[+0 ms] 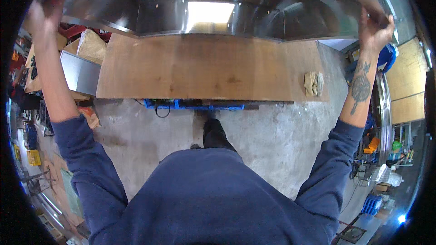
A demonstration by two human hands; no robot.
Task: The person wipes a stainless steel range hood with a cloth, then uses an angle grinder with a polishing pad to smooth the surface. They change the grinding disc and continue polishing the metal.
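Apart, hands [378, 35] hold metalwork [161, 17] by its edges beyond open floor [268, 140].

Workshop: bare concrete floor [268, 143], 1 wood-topped table [204, 68], large shiny sheet-metal piece [159, 18], clutter [32, 131] along both sides.

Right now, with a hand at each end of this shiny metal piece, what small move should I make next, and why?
I'd probably lower the metal piece slightly and evenly toward the wooden table: your left hand and right hand hold opposite ends, and bare wood shows along its near edge. I can't tell whether it already touches.
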